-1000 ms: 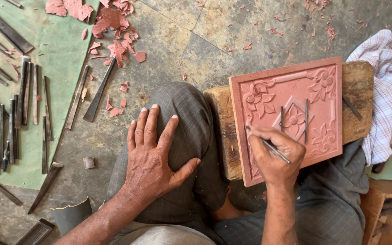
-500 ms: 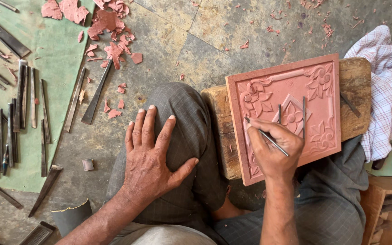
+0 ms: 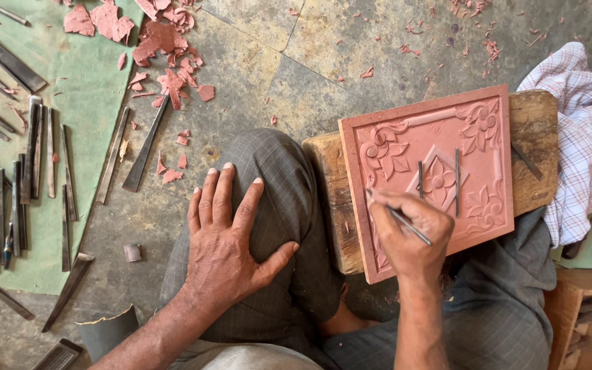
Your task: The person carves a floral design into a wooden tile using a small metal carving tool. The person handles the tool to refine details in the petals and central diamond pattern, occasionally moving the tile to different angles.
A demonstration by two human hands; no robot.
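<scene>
Little moved since earlier frame: right hand (image 3: 409, 236) same spot, grip clenched on thin metal tool (image 3: 405, 223) over red stone tile (image 3: 440, 171) on wooden block (image 3: 334, 195). Left hand (image 3: 224, 243) flat on knee, released. Floral relief mostly carved; lower-left corner hidden, probably unfinished.

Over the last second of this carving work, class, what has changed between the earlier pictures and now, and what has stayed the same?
Very little changed. The right hand kept its grip on the thin metal tool and shifted only slightly on the red carved tile. Nothing was picked up or let go. The left hand stayed flat on the knee, the tile stayed on the wooden block, and the chisels on the green mat did not move.
</scene>
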